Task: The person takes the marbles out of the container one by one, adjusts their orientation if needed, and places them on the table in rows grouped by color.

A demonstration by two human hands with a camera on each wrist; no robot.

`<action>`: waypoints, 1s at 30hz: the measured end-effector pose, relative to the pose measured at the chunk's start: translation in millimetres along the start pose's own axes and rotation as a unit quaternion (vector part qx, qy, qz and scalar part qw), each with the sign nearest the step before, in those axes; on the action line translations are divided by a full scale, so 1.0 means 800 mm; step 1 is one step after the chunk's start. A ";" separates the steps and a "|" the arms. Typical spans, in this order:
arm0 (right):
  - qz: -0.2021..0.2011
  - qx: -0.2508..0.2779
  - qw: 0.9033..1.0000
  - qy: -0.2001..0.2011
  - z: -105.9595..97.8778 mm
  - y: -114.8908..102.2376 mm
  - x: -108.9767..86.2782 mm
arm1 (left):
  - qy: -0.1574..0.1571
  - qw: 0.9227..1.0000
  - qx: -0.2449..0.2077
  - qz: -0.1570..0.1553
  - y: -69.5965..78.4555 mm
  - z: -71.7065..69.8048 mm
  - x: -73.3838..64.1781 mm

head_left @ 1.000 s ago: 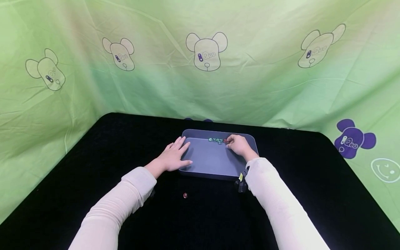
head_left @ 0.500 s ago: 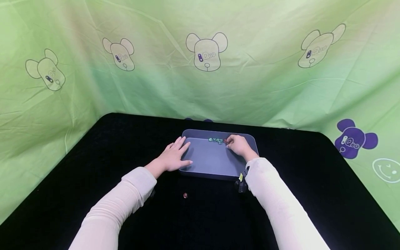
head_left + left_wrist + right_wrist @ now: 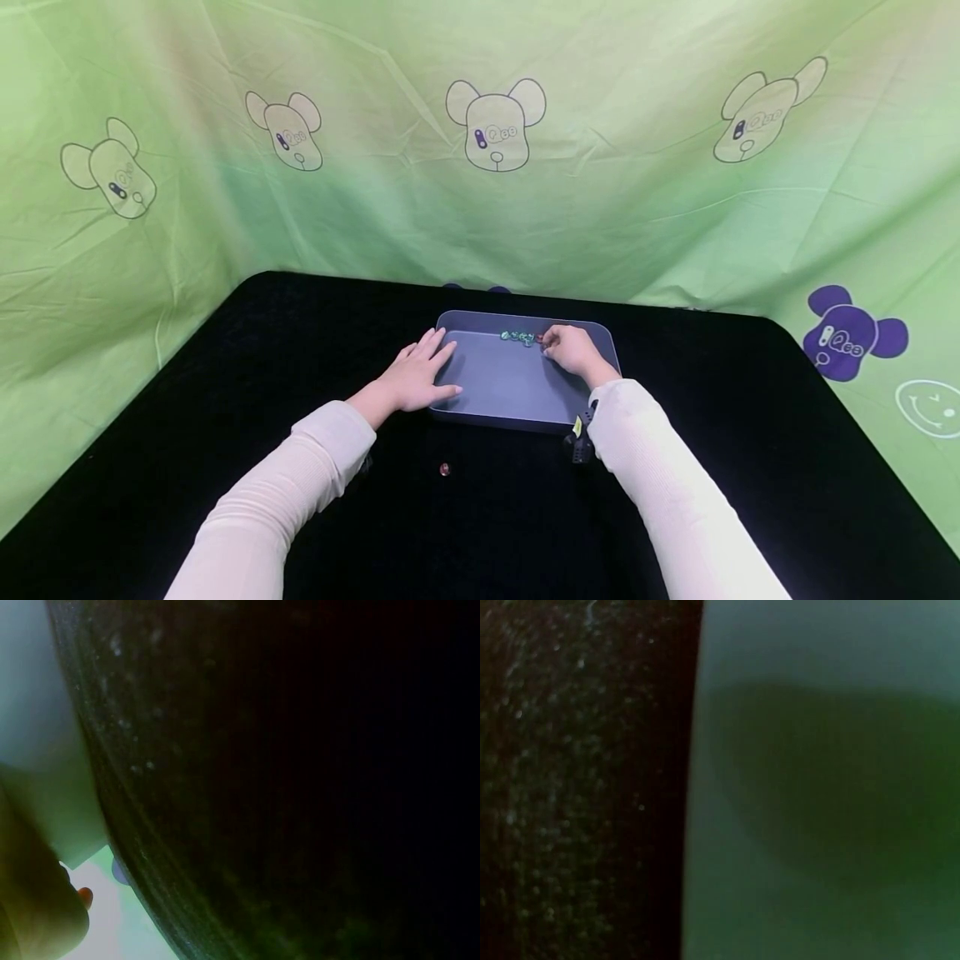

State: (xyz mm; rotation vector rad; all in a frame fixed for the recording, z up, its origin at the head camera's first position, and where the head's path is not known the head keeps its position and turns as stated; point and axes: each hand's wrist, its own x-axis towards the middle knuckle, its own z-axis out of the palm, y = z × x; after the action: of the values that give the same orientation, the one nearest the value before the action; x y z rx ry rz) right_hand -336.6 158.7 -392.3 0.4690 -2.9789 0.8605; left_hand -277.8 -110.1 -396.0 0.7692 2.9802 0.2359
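Note:
A shallow grey-blue rectangular tray (image 3: 517, 383) lies on the black cloth. Along the inside of its far wall, several green glass marbles (image 3: 523, 337) sit bunched together. My right hand (image 3: 572, 347) reaches into the tray with bent fingers and pinches at a red marble (image 3: 540, 339) just right of the green ones. Its fingers hide most of that spot. My left hand (image 3: 411, 377) lies with spread fingers over the tray's left rim. In the left wrist view, part of the left hand (image 3: 41, 915) shows at the lower left beside the tray wall.
Another reddish marble (image 3: 445, 469) lies on the black cloth (image 3: 465, 542) in front of the tray. A black wrist device (image 3: 580, 442) hangs under the right cuff, near the tray's front right corner. Green printed fabric (image 3: 375, 225) stands behind the table.
The right fingers shift very slightly at the red marble, and less red shows beside them now. The left hand, tray and green marbles stay in place.

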 end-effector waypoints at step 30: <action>0.000 0.000 1.000 -0.008 -0.007 -0.003 -0.006 | -0.006 1.000 -0.008 -0.001 0.002 -0.004 -0.003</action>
State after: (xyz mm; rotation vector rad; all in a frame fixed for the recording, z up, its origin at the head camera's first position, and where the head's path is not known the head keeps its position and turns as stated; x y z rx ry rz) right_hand -331.6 161.2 -386.3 0.4770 -2.9933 0.8623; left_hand -275.4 -110.3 -392.6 0.7625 2.9647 0.2545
